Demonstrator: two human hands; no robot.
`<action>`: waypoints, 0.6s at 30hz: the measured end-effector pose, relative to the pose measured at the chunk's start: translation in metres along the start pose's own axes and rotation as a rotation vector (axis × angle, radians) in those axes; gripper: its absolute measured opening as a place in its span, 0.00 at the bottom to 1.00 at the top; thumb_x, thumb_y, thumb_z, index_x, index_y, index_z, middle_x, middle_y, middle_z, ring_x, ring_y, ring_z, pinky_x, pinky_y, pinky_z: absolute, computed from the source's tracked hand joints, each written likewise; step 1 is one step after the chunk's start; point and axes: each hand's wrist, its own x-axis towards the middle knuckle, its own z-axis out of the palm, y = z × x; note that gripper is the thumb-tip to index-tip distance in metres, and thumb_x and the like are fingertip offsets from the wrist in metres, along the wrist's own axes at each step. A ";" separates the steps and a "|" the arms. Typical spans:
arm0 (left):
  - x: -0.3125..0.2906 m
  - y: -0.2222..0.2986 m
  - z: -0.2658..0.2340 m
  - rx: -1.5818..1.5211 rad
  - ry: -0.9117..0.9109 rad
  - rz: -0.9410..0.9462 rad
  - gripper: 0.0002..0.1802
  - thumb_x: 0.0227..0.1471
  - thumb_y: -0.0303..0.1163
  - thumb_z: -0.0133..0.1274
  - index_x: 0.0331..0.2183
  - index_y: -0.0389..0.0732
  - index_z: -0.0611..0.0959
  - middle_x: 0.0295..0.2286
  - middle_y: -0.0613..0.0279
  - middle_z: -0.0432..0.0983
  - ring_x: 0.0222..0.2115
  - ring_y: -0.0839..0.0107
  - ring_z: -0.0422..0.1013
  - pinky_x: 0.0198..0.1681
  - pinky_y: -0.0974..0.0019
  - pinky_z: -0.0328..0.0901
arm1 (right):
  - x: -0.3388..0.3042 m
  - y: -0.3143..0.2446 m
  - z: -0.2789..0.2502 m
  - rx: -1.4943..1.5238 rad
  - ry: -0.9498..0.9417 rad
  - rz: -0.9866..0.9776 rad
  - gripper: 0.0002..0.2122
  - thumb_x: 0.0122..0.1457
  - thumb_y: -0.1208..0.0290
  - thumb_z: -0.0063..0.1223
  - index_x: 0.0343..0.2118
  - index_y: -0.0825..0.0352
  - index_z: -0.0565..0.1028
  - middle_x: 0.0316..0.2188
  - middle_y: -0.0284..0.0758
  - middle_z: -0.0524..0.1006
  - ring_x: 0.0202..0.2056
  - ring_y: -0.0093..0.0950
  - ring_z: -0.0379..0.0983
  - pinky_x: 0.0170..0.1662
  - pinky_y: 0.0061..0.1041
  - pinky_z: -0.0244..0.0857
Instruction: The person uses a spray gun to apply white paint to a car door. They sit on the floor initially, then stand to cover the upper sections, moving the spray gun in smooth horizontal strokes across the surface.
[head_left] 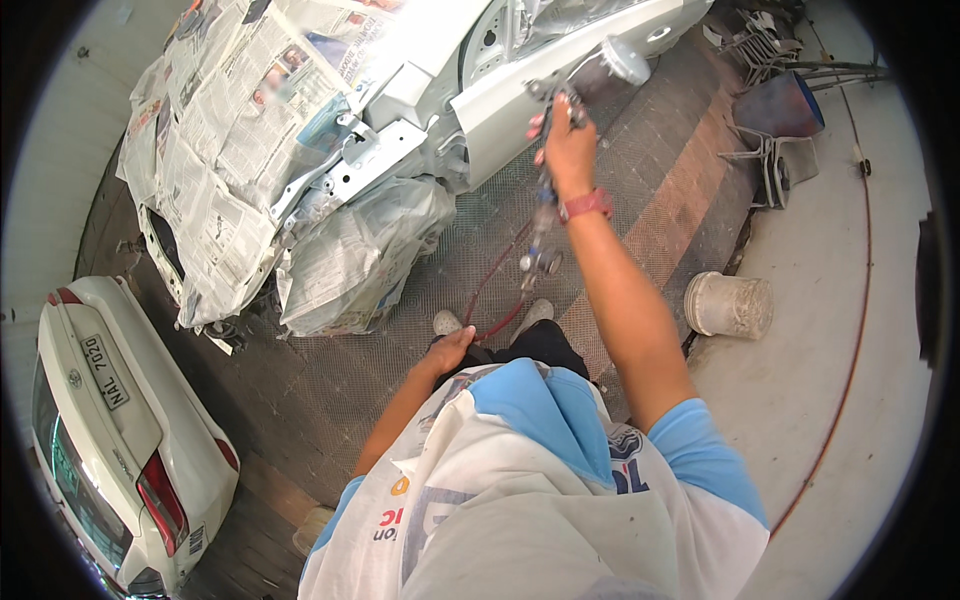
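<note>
My right hand (570, 150) is wrapped round the handle of a spray gun (545, 95), with a red band on that wrist. A cup with a white lid (625, 62) sits on the gun, tilted to the right. Just ahead of the gun is the pale grey door panel (510, 110) of a car body; I cannot tell whether spray is coming out. From the gun's lower end a red hose (497, 325) loops down towards my feet. Low in front of my waist, my left hand (452, 350) is closed on this hose.
Newspaper (215, 140) covers the car's front, and plastic sheeting (365, 255) wraps its wheel area. A white car (150, 430) stands at lower left. On the right are a dirty white bucket (735, 305), a blue-rimmed drum (785, 105), metal stands (780, 165) and a long wall hose (850, 380).
</note>
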 end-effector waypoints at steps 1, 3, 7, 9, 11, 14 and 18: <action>0.003 0.006 -0.001 0.014 0.012 -0.007 0.41 0.71 0.66 0.29 0.62 0.44 0.78 0.62 0.44 0.72 0.66 0.45 0.64 0.70 0.52 0.56 | 0.017 -0.009 -0.006 -0.063 0.042 -0.047 0.20 0.75 0.57 0.47 0.45 0.74 0.78 0.31 0.37 0.83 0.26 0.23 0.80 0.19 0.22 0.69; 0.001 0.023 -0.002 0.047 0.138 0.003 0.39 0.71 0.66 0.30 0.60 0.47 0.78 0.60 0.45 0.75 0.64 0.44 0.66 0.69 0.50 0.57 | 0.036 -0.018 -0.015 -0.123 0.085 -0.126 0.20 0.75 0.56 0.47 0.45 0.74 0.78 0.31 0.37 0.83 0.27 0.22 0.80 0.19 0.23 0.70; 0.016 0.074 -0.009 0.316 0.202 0.002 0.37 0.70 0.66 0.34 0.57 0.48 0.81 0.55 0.50 0.79 0.60 0.48 0.70 0.65 0.49 0.62 | 0.049 -0.024 -0.026 -0.094 -0.005 -0.137 0.19 0.74 0.57 0.51 0.47 0.72 0.78 0.30 0.34 0.83 0.28 0.20 0.80 0.20 0.22 0.70; 0.023 0.094 -0.003 0.435 0.161 0.044 0.35 0.69 0.66 0.36 0.55 0.49 0.81 0.54 0.48 0.79 0.59 0.48 0.71 0.64 0.46 0.62 | 0.044 -0.020 -0.026 -0.120 -0.118 -0.119 0.19 0.74 0.57 0.52 0.53 0.70 0.79 0.30 0.33 0.83 0.29 0.19 0.79 0.21 0.22 0.70; 0.035 0.112 0.012 0.498 0.151 0.055 0.34 0.69 0.66 0.37 0.54 0.50 0.82 0.53 0.47 0.80 0.58 0.48 0.73 0.63 0.43 0.62 | 0.041 -0.016 -0.025 -0.112 -0.231 -0.143 0.21 0.73 0.60 0.53 0.62 0.68 0.75 0.27 0.38 0.82 0.29 0.26 0.81 0.31 0.27 0.72; 0.052 0.135 0.041 0.462 0.170 -0.016 0.35 0.69 0.67 0.37 0.55 0.51 0.81 0.53 0.48 0.81 0.59 0.47 0.73 0.64 0.40 0.59 | 0.058 -0.016 -0.026 -0.137 -0.311 -0.249 0.24 0.72 0.61 0.53 0.65 0.69 0.72 0.26 0.47 0.81 0.31 0.39 0.82 0.37 0.34 0.73; 0.075 0.157 0.075 0.278 0.356 -0.098 0.33 0.68 0.66 0.40 0.55 0.50 0.81 0.54 0.50 0.80 0.59 0.47 0.73 0.64 0.40 0.61 | 0.099 -0.022 -0.046 -0.205 -0.262 -0.360 0.25 0.71 0.63 0.53 0.64 0.75 0.71 0.31 0.56 0.82 0.35 0.53 0.81 0.40 0.42 0.73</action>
